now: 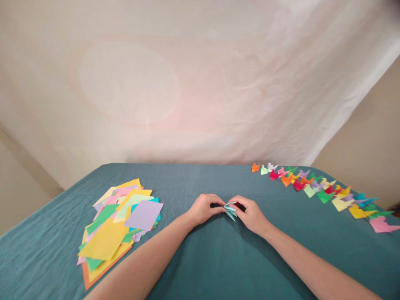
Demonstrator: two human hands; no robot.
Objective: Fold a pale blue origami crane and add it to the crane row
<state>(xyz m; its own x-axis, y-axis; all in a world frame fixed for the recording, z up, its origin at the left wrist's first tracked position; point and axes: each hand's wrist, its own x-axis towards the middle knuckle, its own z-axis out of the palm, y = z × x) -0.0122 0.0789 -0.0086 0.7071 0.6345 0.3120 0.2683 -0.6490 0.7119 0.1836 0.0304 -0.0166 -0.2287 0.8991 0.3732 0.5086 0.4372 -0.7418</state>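
Note:
A small piece of folded light-blue paper is held between my two hands, over the middle of the table. My left hand pinches its left side between thumb and fingers. On its right side, my right hand grips it the same way. Pointed, layered flaps of the paper stick out between the fingertips, one tip aimed down. The fingers hide part of the folds.
Loose square sheets of coloured paper lie in a spread pile at the left, a lilac sheet on top. Several folded paper birds stand in rows along the right edge. A teal cloth covers the table; a pale sheet hangs behind.

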